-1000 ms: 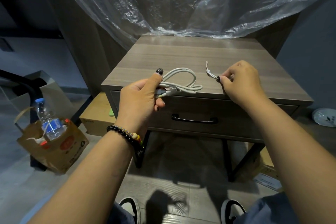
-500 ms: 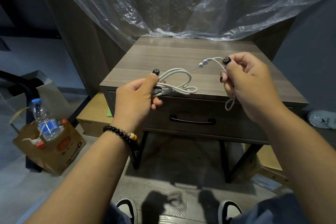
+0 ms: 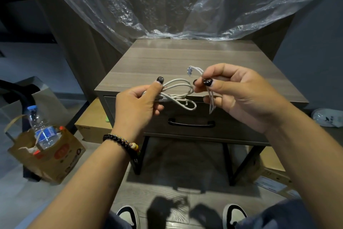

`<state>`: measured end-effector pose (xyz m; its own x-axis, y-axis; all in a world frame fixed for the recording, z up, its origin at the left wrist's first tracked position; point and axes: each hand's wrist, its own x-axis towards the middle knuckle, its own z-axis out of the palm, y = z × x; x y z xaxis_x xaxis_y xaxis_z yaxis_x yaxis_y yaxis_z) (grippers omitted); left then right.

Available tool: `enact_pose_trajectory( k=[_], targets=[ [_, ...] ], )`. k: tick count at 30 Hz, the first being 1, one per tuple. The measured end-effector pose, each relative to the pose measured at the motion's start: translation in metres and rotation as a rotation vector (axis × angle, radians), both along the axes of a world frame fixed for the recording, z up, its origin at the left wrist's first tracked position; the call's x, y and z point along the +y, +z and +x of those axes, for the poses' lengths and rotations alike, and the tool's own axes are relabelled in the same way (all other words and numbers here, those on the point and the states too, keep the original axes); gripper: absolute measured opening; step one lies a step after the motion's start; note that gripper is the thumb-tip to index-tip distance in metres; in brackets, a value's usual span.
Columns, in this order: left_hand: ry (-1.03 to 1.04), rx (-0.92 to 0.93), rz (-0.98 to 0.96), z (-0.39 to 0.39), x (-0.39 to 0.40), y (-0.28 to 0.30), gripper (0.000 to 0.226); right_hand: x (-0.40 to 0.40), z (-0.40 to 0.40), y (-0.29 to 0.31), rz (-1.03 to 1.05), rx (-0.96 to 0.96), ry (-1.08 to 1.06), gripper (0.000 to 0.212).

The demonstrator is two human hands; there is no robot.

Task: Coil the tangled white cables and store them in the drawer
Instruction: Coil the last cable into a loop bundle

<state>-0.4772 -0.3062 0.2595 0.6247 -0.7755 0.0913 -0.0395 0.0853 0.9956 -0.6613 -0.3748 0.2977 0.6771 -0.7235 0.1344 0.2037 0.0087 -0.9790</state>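
Observation:
My left hand (image 3: 138, 105) grips a loose coil of white cable (image 3: 181, 92), held in the air just in front of the nightstand's front edge. My right hand (image 3: 239, 97) pinches a thinner white cable (image 3: 194, 70) between thumb and forefinger; its plug end sticks up to the left and a loop hangs down below my fingers. Both hands are close together, the thin cable nearly touching the coil. The drawer (image 3: 185, 115) under them is closed, with a black handle (image 3: 192, 123).
The wooden nightstand (image 3: 185, 57) top is bare, with clear plastic sheeting (image 3: 167, 2) draped behind it. A paper bag (image 3: 46, 154) holding a water bottle stands on the floor at left. Cardboard boxes (image 3: 92, 124) lie under and beside the nightstand. My shoes show at the bottom.
My right hand picked the thin cable up off the nightstand top and brought it left, close to the coil. My left hand kept its grip on the coil.

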Motion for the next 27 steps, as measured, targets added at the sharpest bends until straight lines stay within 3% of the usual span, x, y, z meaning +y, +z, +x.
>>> enact_pose_trajectory(
  k=[3,9,20,27],
  targets=[
    [-0.009,-0.010,0.006,-0.003,-0.001,-0.001,0.016,0.003,-0.001,0.000,-0.066,0.037,0.017,0.027],
    [-0.020,-0.040,0.008,-0.009,-0.003,-0.004,0.018,0.011,0.001,0.004,-0.028,-0.066,0.043,0.032],
    [-0.099,-0.006,0.077,-0.019,-0.001,-0.005,0.034,0.023,0.024,-0.005,-0.245,-0.205,-0.048,0.024],
    [-0.172,0.080,0.151,-0.019,0.002,-0.001,0.030,0.016,0.027,-0.010,-0.497,0.069,-0.193,0.024]
  ],
)
